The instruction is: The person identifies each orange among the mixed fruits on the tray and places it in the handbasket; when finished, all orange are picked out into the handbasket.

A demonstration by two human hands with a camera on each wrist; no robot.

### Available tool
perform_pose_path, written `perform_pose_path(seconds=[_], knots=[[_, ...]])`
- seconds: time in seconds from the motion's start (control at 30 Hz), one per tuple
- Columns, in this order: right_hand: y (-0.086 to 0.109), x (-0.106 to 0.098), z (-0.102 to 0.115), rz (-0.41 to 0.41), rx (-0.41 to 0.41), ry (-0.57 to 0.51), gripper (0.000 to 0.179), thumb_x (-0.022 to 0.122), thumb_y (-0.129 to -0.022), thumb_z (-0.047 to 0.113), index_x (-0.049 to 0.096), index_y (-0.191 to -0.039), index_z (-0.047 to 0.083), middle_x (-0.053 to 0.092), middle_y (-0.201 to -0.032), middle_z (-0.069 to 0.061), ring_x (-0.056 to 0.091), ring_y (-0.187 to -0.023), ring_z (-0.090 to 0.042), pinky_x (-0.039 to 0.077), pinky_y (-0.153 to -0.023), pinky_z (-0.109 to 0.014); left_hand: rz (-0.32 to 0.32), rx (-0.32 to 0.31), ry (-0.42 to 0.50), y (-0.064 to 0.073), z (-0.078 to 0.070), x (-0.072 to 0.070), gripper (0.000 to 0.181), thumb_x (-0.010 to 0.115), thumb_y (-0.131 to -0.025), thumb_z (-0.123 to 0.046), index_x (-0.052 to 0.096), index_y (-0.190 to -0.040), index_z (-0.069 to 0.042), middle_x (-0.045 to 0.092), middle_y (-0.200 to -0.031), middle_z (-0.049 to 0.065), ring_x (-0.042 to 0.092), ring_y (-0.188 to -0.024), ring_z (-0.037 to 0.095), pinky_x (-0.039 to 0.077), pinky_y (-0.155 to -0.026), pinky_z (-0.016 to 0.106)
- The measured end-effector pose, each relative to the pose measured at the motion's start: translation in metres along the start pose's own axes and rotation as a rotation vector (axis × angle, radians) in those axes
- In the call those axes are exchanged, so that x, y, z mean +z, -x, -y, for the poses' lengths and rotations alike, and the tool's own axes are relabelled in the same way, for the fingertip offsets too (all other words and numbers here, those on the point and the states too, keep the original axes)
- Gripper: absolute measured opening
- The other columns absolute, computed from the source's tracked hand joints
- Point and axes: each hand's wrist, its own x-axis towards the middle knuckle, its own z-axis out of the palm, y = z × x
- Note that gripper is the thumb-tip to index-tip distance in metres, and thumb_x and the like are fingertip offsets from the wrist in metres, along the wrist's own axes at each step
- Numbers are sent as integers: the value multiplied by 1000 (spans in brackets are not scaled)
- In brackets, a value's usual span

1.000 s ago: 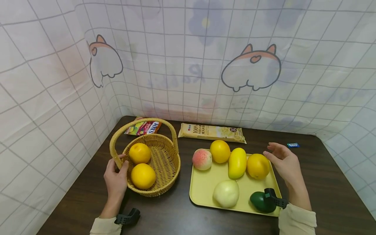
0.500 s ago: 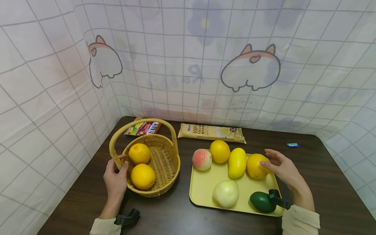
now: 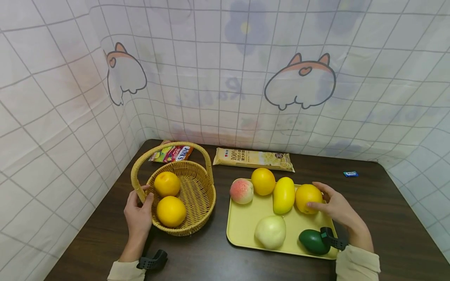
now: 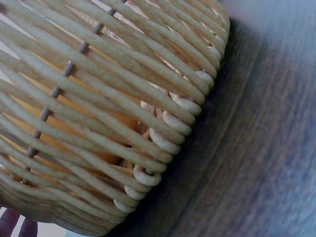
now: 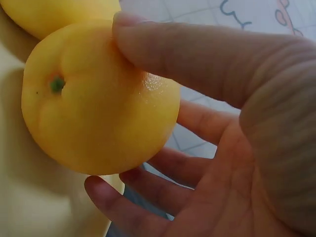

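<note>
A dark table [image 3: 197, 257] carries a basket [image 3: 197, 195], yellow tray [image 3: 242, 222], noodle packet [image 3: 254, 159], snack bag [image 3: 175, 153] and blue wrapper [image 3: 350, 174].

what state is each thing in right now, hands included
Basket, upright, handle raised, two oranges inside
Tray, flat, bearing fruit
Held orange, no cut visible
Left hand, gripping the basket
Right hand, thumb and fingers around the held orange
Avocado, lying on its side
Pasta packet, lying flat, sealed or opened unclear
Snack packet, lying flat, partly behind the basket
</note>
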Motion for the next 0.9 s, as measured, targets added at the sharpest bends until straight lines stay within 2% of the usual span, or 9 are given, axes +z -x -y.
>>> perform_pose_path(seconds=[0.13, 0.23, 0.3, 0.37, 0.47, 0.73, 0.9], knots=[[-1, 2, -3, 21, 12, 36, 94, 72, -88, 37, 17, -154, 2, 32, -147, -32, 44, -124, -46, 40, -97, -59, 1, -2, -2, 0, -2, 0, 24, 62, -93, 0, 64, -116, 6, 59, -105, 23, 48, -80, 6, 37, -69, 17], [-3, 5, -5, 34, 22, 68, 97, 73, -87, 37, 13, -155, 2, 36, -143, -33, 48, -118, -42, 42, -93, -55, -4, -16, -7, -3, 15, 2, 24, 63, -93, -3, 65, -117, 1, 60, -107, 17, 48, -82, 7, 37, -71, 18], [-4, 6, -6, 33, 27, 78, 98, 74, -86, 37, 13, -155, 1, 37, -142, -34, 49, -115, -41, 44, -91, -54, -4, -22, -5, -3, 17, 2, 24, 63, -93, -3, 65, -117, 1, 60, -107, 17, 48, -83, 7, 37, -71, 19], [-4, 6, -5, 24, 37, 84, 99, 74, -86, 39, 14, -155, 1, 37, -142, -33, 49, -115, -41, 44, -91, -54, -4, -24, -5, -3, 18, 2, 24, 63, -93, -3, 65, -117, 1, 60, -108, 17, 49, -84, 7, 37, -72, 19], [-4, 6, -4, 12, 52, 91, 99, 75, -84, 41, 17, -154, 1, 37, -143, -32, 50, -115, -41, 44, -90, -54, -1, -24, 2, -1, 6, 1, 24, 62, -93, 1, 64, -116, 4, 59, -108, 22, 48, -84, 7, 37, -72, 19], [0, 3, 3, -23, 88, 119, 101, 75, -82, 44, 19, -153, 1, 39, -143, -31, 50, -115, -40, 44, -91, -54, -8, -32, -3, -6, 37, 4, 24, 64, -94, -7, 67, -117, -4, 61, -109, 12, 50, -87, 8, 38, -74, 20], [6, -3, 15, -76, 72, 106, 100, 75, -84, 44, 17, -154, 2, 40, -142, -31, 49, -117, -41, 44, -91, -54, -13, -17, 8, -7, 43, 5, 23, 65, -93, -7, 67, -116, -6, 61, -106, 8, 51, -85, 9, 39, -72, 20]])
